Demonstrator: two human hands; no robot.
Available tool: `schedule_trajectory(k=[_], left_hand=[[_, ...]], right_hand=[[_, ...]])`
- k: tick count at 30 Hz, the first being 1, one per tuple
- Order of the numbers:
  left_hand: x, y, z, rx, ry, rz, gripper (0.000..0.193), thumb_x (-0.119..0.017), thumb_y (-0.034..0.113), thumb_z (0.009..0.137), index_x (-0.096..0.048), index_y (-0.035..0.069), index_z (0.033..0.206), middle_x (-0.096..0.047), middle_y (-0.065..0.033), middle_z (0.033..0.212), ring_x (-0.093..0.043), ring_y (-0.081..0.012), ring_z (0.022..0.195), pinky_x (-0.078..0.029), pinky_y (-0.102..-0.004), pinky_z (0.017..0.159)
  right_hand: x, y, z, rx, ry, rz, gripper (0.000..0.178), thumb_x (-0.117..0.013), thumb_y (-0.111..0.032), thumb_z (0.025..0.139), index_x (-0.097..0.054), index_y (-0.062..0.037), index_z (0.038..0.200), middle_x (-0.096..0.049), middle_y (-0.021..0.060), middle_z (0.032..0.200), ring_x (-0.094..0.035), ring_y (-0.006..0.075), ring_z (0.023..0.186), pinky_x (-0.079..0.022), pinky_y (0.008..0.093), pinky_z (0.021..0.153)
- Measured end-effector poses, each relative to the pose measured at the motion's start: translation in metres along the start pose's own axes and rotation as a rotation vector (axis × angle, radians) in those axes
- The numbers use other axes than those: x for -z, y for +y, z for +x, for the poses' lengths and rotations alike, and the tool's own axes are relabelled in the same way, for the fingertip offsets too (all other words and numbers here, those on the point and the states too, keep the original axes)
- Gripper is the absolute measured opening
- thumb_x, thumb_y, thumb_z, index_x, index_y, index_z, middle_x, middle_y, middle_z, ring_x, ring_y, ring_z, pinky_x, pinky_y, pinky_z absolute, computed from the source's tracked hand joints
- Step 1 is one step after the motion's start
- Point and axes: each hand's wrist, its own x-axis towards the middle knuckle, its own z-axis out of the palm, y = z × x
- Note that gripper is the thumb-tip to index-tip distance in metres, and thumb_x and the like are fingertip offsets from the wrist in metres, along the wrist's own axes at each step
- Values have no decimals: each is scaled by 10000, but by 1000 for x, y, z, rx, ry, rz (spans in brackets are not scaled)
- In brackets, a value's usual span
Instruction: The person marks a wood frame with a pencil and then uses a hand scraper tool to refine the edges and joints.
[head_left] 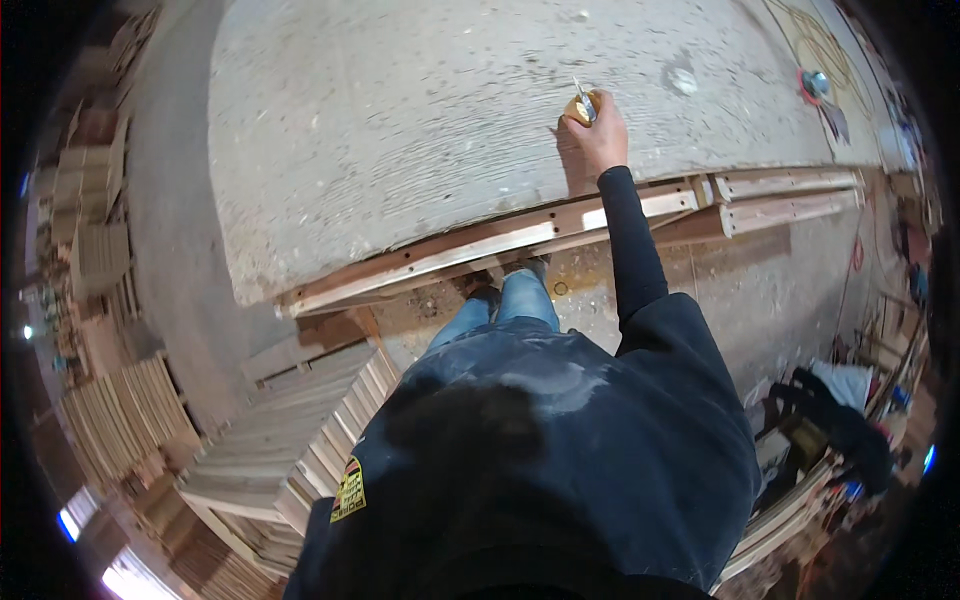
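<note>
Broadly, from ten to two o'clock, a scuffed pale worktop (420, 130). At eight o'clock, a slatted wooden stack (275, 425). At one o'clock, over the worktop, the right hand (605, 137), fingers curled snugly round a tan rounded object (574, 109), kind unclear; against it, a slim silvery piece (581, 93) pointing toward twelve o'clock. Left hand out of view: cannot tell how far open or what held.

Bright, pale light covers the table (380, 130), where the right hand (604, 135) throws a brown shadow toward the near edge. Below the table, the shirt (660, 450) sinks into near-black, and white glare (135, 577) burns out farther left. Fisheye distortion bows the table's edges; dim stacks (100, 260) left of it soften toward the black rim.
</note>
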Motion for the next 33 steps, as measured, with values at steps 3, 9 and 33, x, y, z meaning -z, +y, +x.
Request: schedule_trajectory(k=[3,9,33], left_hand=[[-22,21,8,9,47,-2,476,-518,437,938,-549,26,1174,-608,-125,1130,-568,-211,1076,-457,-324,913],[-62,60,10,30,175,4,545,-524,505,907,-525,50,1208,-591,-123,1171,-552,-229,1111,-441,-348,941],[-134,131,139,-283,427,-1127,772,-367,660,779,-461,154,1353,-443,-102,1398,-407,-336,1294,-317,-595,1063]], right_hand=[[45,45,15,-161,40,-77,543,-778,-293,704,-543,-29,1116,-641,214,996,-624,372,917,-494,430,791],[140,174,39,-325,311,-313,579,-784,-358,702,-529,-12,1089,-639,231,1003,-623,388,917,-493,444,787],[-2,247,-226,-1490,688,1498,448,-475,-616,881,-587,-183,866,-608,-35,714,-325,98,370,-207,239,322]])
